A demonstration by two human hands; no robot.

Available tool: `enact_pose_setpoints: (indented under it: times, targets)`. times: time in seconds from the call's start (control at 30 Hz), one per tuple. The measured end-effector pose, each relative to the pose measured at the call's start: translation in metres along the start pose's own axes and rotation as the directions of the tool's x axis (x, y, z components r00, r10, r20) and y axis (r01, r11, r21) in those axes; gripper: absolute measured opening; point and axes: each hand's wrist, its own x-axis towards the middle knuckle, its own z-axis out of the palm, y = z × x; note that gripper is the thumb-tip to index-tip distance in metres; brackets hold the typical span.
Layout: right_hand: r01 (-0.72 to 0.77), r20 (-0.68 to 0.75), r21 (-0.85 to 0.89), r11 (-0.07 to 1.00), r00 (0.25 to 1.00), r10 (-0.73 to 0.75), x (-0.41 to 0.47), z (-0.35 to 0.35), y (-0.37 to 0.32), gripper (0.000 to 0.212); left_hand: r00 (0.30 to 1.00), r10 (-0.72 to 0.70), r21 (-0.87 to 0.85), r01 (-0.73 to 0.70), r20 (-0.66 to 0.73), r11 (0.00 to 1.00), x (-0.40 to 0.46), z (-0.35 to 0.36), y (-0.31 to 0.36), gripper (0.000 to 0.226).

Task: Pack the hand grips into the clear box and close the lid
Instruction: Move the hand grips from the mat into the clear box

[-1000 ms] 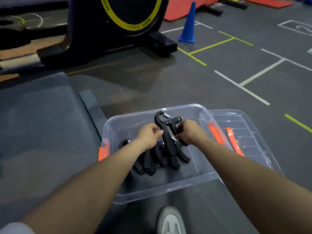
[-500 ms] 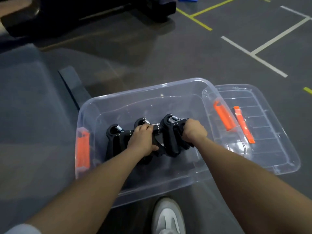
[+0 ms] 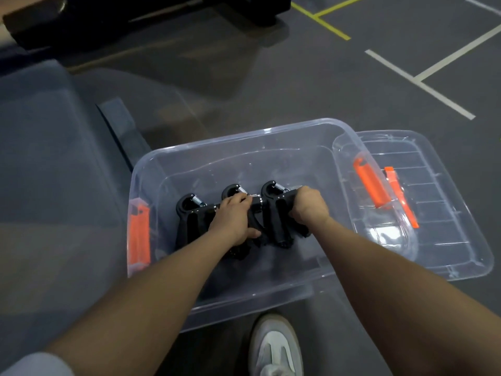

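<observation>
Left hand (image 3: 235,221): inside the clear box (image 3: 189,158), fingers curled over the middle hand grip (image 3: 230,189) of a row of three. Right hand (image 3: 307,206): inside the clear box too, clenched round the outer handle of the right-end hand grip (image 3: 273,210).

Hand grips, black, three counted: lined up side by side on the floor of the clear box, nearer its front wall than its back, spring ends pointing toward the back wall. Left-end hand grip (image 3: 187,213): untouched by either hand, close to the left wall. More beneath the hands: cannot tell.

Clear box: open, on dark gym flooring (image 3: 271,85), orange latch (image 3: 138,234) on its left wall, a second orange latch (image 3: 371,183) on its right wall.

Lid (image 3: 444,213): clear, ribbed, lying flat against the right side of the clear box, partly tucked under its right rim, bearing an orange strip (image 3: 401,196).

White shoe (image 3: 275,346): in front of the clear box.

Step in hand, by judgement: settling the hand grips into a neat row; packing close to finished, lid not yet on.

Next move, by judgement: let go of both hand grips, withdraw from the clear box, take the lid by its edges, seat it squarely on the rim, press down, fold up both orange latches.
</observation>
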Motion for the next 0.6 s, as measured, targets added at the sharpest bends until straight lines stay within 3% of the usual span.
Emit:
enact_pose_setpoints:
  times: [0.2,0.37,0.6]
  targets:
    - [0.128,-0.075,0.057,0.99,0.989,-0.124,-0.027,-0.036,-0.05,0.031,0.979,-0.016,-0.132,-0.01,-0.201,0.991,-0.026,-0.052,-0.003,0.044]
    - [0.298,-0.106,0.095,0.95,0.952,-0.288,-0.074,-0.06,-0.134,0.032,0.921,-0.092,-0.172,0.029,-0.378,0.985,-0.079,-0.122,-0.041,0.041]
    - [0.549,-0.041,0.076,0.832,0.836,-0.548,-0.164,-0.04,-0.258,0.038,0.829,-0.293,-0.231,0.204,-0.477,0.951,-0.191,-0.181,-0.136,0.04]
